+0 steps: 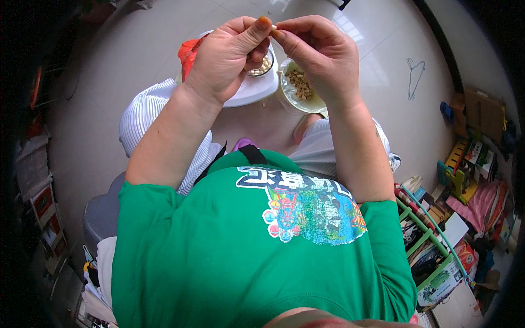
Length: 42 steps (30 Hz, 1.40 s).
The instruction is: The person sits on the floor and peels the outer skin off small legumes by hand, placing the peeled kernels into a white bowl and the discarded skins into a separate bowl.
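Both hands are raised in front of me, fingertips meeting at a small pale seed-like piece [274,28]. My left hand [217,57] is closed, its stained thumb pressed against the piece from the left. From the right, my right hand [329,57] pinches it between thumb and fingers. Below and behind the hands, a clear bowl [271,56] of small round whitish seeds is partly hidden by my left hand. Under my right hand is a yellowish-green bin [286,100] lined with thin plastic, holding brown shell-like scraps [299,83].
The bowl stands on a white stool-like surface [254,94], beside a crumpled red plastic bag [187,53]. On the floor at right lies a pale blue clothes hanger [414,76]. A green rack [424,240] and piled household items line the right side. A grey seat [101,210] is at left.
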Tool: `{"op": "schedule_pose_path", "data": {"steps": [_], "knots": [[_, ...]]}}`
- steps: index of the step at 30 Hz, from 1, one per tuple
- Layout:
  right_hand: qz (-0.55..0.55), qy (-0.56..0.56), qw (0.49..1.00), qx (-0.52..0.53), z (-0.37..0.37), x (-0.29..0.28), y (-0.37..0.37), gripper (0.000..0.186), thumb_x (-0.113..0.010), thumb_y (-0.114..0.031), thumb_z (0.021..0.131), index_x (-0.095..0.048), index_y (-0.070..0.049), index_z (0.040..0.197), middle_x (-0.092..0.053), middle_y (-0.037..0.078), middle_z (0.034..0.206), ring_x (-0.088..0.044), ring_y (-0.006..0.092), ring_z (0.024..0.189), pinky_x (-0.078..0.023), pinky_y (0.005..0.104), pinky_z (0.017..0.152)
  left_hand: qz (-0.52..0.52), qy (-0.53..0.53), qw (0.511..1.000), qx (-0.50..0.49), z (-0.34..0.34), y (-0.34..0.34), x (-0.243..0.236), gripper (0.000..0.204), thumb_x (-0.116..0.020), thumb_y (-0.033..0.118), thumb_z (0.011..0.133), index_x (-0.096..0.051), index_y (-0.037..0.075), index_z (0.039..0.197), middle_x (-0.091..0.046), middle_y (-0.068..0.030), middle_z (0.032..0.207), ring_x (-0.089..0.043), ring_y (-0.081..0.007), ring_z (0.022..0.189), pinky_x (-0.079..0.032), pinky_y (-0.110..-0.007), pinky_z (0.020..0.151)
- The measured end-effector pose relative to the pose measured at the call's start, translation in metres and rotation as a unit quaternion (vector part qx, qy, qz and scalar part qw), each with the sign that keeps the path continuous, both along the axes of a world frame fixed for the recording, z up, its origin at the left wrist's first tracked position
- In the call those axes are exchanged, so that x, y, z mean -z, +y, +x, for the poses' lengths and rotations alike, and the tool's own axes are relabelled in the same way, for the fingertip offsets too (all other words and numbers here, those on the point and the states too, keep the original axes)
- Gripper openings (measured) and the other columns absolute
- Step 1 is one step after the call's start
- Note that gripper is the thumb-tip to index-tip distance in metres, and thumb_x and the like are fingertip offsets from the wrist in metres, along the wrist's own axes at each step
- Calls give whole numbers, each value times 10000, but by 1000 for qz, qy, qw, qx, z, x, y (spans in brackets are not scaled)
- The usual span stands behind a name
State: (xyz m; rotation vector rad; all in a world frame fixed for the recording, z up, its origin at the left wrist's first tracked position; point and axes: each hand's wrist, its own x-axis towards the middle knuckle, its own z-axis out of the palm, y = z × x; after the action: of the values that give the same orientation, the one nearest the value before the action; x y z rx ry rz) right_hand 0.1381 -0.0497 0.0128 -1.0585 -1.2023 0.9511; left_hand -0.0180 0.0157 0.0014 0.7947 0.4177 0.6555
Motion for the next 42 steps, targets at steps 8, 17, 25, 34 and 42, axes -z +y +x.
{"op": "schedule_pose_path", "data": {"steps": [8, 17, 25, 34, 42], "knots": [[-3, -20, 1000, 4, 1, -3, -3, 124, -644, -65, 838, -654, 1, 942, -643, 49, 842, -606, 95, 749, -495, 202, 667, 65, 45, 996, -41, 0, -4, 5, 251, -561, 286, 899, -609, 40, 919, -508, 20, 665, -423, -42, 575, -336, -145, 508], [-42, -31, 999, 15, 2, -6, -4, 123, -648, -84, 833, -654, -2, 925, -636, 36, 813, -599, 84, 715, -492, 199, 638, -16, 14, 999, 39, -1, -2, -4, 290, -587, 302, 889, -588, 17, 835, -496, 12, 653, -411, -53, 569, -334, -176, 500], [-31, -20, 999, -1, 1, -7, -3, 122, -630, -79, 845, -654, 1, 934, -634, 39, 809, -595, 82, 700, -490, 197, 629, 13, 38, 999, 8, 0, -5, -5, 320, -553, 334, 908, -577, 27, 822, -481, 15, 650, -388, -54, 564, -315, -181, 493], [-54, -21, 998, -19, 5, -2, -3, 130, -622, -75, 845, -641, 4, 947, -630, 42, 815, -588, 85, 711, -481, 201, 640, -21, 37, 997, 57, -4, -3, -4, 313, -526, 326, 928, -579, 29, 842, -492, 18, 688, -420, -37, 582, -309, -157, 474], [-56, 34, 997, -30, -3, -10, -4, 170, -634, -109, 847, -633, 7, 971, -641, 53, 845, -602, 88, 731, -501, 213, 655, -32, 37, 997, 52, -3, -4, -6, 311, -508, 326, 938, -571, 31, 862, -497, 20, 701, -422, -35, 590, -308, -157, 473]]}}
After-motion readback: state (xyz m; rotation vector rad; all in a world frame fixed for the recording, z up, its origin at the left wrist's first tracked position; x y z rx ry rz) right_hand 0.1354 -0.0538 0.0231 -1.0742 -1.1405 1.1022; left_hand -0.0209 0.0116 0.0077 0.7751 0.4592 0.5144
